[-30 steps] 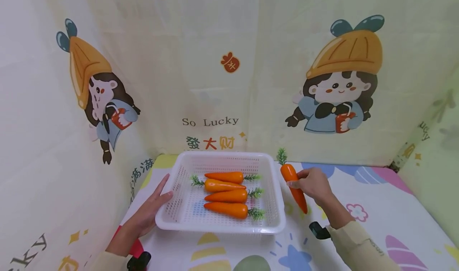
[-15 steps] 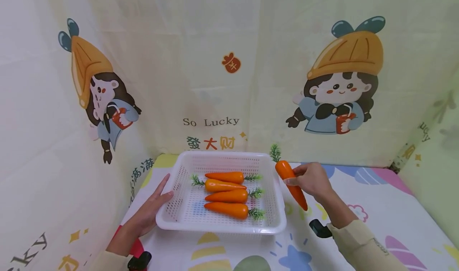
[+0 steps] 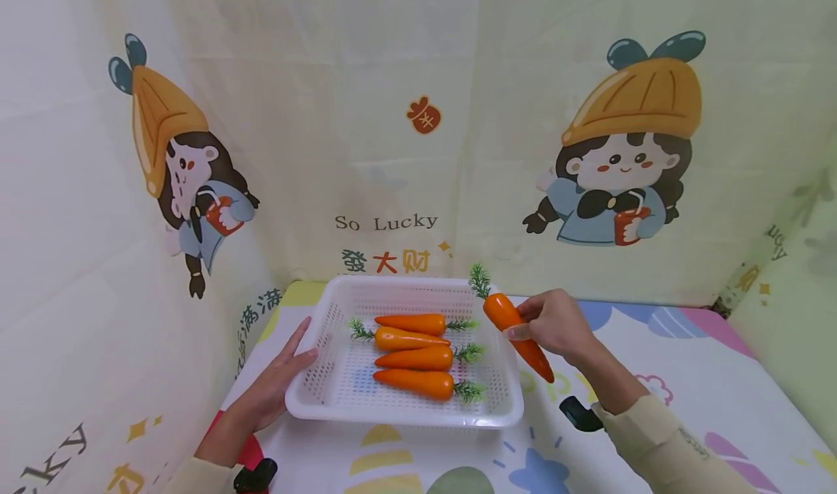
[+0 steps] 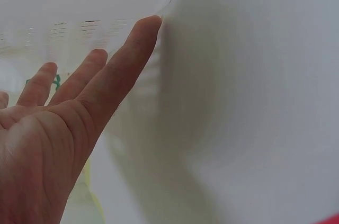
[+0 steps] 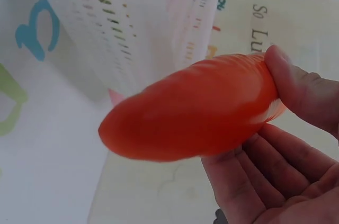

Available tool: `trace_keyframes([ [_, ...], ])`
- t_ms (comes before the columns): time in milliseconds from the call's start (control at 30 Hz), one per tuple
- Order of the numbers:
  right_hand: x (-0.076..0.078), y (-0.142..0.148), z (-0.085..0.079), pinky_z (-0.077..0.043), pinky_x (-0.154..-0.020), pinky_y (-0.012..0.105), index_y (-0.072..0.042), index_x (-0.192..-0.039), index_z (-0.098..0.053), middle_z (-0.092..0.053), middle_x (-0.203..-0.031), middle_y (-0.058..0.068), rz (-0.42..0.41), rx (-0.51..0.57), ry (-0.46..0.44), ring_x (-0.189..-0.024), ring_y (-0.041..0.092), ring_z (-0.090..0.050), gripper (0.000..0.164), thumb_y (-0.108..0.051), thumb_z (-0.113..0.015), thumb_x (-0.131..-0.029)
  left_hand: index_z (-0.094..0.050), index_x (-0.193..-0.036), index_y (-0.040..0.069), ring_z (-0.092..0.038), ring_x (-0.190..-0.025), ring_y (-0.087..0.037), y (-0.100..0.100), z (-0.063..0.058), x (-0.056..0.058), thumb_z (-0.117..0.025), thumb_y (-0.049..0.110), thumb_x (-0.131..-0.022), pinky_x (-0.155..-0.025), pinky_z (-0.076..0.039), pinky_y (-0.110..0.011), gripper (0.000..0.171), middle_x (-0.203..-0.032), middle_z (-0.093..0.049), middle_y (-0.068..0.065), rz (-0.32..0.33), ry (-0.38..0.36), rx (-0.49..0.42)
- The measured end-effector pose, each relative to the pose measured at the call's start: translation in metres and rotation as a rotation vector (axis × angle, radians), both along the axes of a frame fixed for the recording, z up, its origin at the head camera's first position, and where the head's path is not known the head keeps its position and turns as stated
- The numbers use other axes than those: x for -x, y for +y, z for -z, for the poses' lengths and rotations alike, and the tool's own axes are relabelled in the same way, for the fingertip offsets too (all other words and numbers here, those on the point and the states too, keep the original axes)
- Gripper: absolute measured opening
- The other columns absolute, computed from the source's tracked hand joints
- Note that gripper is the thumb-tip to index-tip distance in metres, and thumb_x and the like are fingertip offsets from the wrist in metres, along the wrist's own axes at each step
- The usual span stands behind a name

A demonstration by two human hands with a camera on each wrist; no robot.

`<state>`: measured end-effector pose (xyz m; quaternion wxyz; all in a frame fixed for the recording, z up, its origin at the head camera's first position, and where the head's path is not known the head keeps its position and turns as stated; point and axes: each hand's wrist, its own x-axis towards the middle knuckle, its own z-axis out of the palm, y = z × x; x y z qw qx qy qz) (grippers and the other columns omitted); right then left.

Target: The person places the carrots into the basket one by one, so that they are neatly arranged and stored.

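My right hand (image 3: 556, 325) pinches an orange carrot (image 3: 516, 336) with a green leafy top between thumb and fingers. The carrot slants over the right rim of a white perforated basket (image 3: 405, 414), its leaves toward the back left and its tip toward the front right. In the right wrist view the carrot (image 5: 185, 110) fills the middle, its tip toward the camera. Inside the basket several more carrots (image 3: 413, 383) lie side by side, most with leaves to the right, one with leaves to the left. My left hand (image 3: 277, 378) rests with straight fingers against the basket's left side.
The basket stands on a table with a colourful printed cloth (image 3: 654, 436). Pale printed curtains (image 3: 458, 152) hang behind the table and at both sides. A red patch (image 3: 248, 454) shows beside the left wrist.
My right hand has carried its carrot to the left, from beside the basket to over its right rim. The left hand and the carrots in the basket stay as they were.
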<state>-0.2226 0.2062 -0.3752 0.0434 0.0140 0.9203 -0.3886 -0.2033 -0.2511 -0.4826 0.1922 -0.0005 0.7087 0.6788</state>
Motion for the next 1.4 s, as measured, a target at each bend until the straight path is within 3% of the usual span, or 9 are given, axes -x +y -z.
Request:
trace_keyframes([
  [500,0.003,-0.032,-0.005,-0.065,-0.071,0.033,0.001,-0.108,-0.079,-0.077,-0.097,0.012,-0.094,-0.010,-0.019,-0.078,0.021,-0.070,0.033,-0.009,-0.090,-0.078,-0.002,-0.162,0.057,-0.051,-0.143,-0.039,-0.003,0.002,0.002,-0.053,0.042,-0.108,-0.104,-0.057,-0.055,0.076,-0.174,-0.021,-0.008,-0.015,-0.027,-0.021],
  [733,0.006,-0.043,-0.004,-0.066,-0.073,0.034,-0.001,-0.105,-0.081,-0.078,-0.096,0.010,-0.148,0.003,-0.020,-0.078,0.020,-0.072,0.030,-0.006,-0.090,-0.077,0.001,-0.164,0.051,-0.052,-0.142,-0.039,-0.004,0.003,0.001,-0.052,0.041,-0.108,-0.105,-0.056,-0.056,0.078,-0.173,-0.024,-0.010,-0.003,-0.020,-0.029],
  [1400,0.010,-0.084,-0.008,-0.066,-0.073,0.034,0.000,-0.101,-0.081,-0.078,-0.091,0.008,-0.302,0.046,-0.037,-0.075,0.018,-0.072,0.034,-0.006,-0.094,-0.071,-0.001,-0.165,0.049,-0.056,-0.138,-0.038,0.000,0.002,0.000,-0.052,0.038,-0.109,-0.103,-0.057,-0.053,0.077,-0.169,-0.031,-0.012,0.003,-0.004,-0.017],
])
